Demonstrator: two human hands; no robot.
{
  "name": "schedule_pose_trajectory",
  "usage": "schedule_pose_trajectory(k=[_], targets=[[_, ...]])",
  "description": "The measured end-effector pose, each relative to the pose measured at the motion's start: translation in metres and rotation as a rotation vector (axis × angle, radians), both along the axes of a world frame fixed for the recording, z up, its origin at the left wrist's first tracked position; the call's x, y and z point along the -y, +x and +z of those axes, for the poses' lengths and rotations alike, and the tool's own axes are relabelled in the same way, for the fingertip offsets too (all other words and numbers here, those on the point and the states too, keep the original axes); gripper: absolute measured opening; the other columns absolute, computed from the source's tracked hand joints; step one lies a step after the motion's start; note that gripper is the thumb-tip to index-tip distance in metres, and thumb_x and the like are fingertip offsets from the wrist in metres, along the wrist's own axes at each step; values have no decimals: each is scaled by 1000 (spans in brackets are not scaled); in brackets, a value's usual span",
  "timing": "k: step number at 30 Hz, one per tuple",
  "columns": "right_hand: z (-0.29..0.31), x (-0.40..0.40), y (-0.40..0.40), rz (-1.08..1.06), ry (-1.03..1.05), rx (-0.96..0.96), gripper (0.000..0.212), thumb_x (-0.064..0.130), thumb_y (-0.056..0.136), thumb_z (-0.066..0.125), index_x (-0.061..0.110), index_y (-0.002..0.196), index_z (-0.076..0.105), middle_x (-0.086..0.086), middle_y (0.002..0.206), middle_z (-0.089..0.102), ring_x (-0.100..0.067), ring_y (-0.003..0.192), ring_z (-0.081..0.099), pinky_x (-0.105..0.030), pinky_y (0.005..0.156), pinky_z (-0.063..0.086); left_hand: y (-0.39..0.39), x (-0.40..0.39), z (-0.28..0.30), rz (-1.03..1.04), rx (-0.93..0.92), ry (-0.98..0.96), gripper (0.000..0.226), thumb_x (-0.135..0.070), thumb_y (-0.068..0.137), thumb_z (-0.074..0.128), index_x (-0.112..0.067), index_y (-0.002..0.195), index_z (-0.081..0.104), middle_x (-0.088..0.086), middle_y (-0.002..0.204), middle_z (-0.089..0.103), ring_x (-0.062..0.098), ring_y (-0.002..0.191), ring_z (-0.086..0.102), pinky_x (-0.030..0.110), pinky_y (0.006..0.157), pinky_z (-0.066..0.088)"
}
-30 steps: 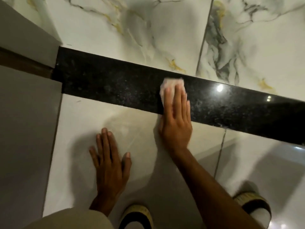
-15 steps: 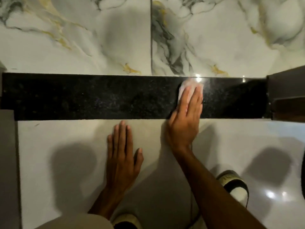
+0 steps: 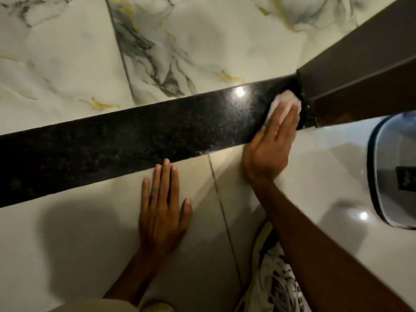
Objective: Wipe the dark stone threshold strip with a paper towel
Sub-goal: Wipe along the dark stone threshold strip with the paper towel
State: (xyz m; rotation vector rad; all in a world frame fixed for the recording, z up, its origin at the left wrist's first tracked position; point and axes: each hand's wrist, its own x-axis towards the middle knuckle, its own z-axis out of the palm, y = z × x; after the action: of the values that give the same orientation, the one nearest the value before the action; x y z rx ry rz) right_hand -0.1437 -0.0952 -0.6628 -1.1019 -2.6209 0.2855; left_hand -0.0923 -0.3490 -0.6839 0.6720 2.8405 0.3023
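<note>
The dark speckled stone threshold strip (image 3: 135, 140) runs across the floor from lower left to upper right. My right hand (image 3: 272, 143) lies flat on its right end and presses a white paper towel (image 3: 284, 101) against the stone, right beside the door frame. Most of the towel is hidden under my fingers. My left hand (image 3: 164, 206) rests flat and empty on the pale tile just below the strip, fingers together, fingertips touching the strip's near edge.
A brown door frame (image 3: 360, 70) stands at the strip's right end. Veined marble tiles (image 3: 180, 46) lie beyond the strip and pale glossy tiles (image 3: 67, 244) on the near side. A grey dark-rimmed object (image 3: 391, 174) sits at the right edge. My patterned slipper (image 3: 274, 287) is at the bottom.
My right hand has slid the paper towel rightward along the strip, from its middle to the end by the door frame. My left hand has moved up to the strip's near edge.
</note>
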Motion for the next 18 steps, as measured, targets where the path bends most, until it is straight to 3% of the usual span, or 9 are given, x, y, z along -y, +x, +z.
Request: schedule_pose_trajectory(k=[2,4,6,9,12,15,16,18], targets=[[0,-9,-39,13,-25,-11,62,10,111,45,2,170,31,-25,180,24,-40,170,23,-41,142,21,-2,-10,-1,-19,-19,12,79,-45,107,37,-6,172,14,15,181,10,28,170,5,46,139,2],[2,-3,-38,282,-45,-17,63,8,111,48,5,171,30,-22,181,22,-36,171,20,-33,142,16,-3,-20,2,-39,-2,27,78,-45,107,37,-5,171,16,16,181,12,29,169,7,46,138,3],[7,7,-1,457,-69,50,63,6,110,51,7,171,34,-19,181,24,-32,171,21,-42,142,24,-3,-26,6,-68,10,19,78,-45,107,37,-4,170,19,19,180,14,33,168,12,51,137,9],[17,0,49,234,-106,59,60,9,112,50,9,170,37,-16,181,26,-30,170,24,-52,134,38,-3,-33,10,-108,9,3,78,-45,106,36,-1,169,22,21,179,16,37,166,18,55,135,16],[15,-25,23,55,-103,45,62,14,114,44,8,173,25,-16,184,17,-31,173,15,-49,140,25,-5,-32,8,-130,-9,10,77,-45,107,34,0,169,23,22,179,17,37,166,18,53,135,12],[3,-32,-29,-81,-65,87,64,31,118,35,7,175,17,-20,184,12,-36,173,11,-49,141,20,-5,-30,1,-148,-38,0,77,-45,108,35,-1,169,22,22,179,18,36,166,18,48,137,4],[1,-24,-33,-65,-47,107,65,34,118,33,6,174,18,-21,183,13,-37,172,13,-49,141,21,-4,-30,0,-149,-41,4,77,-45,108,36,-1,169,22,22,179,18,36,166,18,47,138,3],[-2,2,-13,173,-8,125,61,29,117,36,4,172,26,-24,181,20,-38,171,18,-50,140,25,-1,-29,0,-135,-33,19,76,-45,108,38,-2,169,23,22,179,18,36,167,17,46,138,2]])
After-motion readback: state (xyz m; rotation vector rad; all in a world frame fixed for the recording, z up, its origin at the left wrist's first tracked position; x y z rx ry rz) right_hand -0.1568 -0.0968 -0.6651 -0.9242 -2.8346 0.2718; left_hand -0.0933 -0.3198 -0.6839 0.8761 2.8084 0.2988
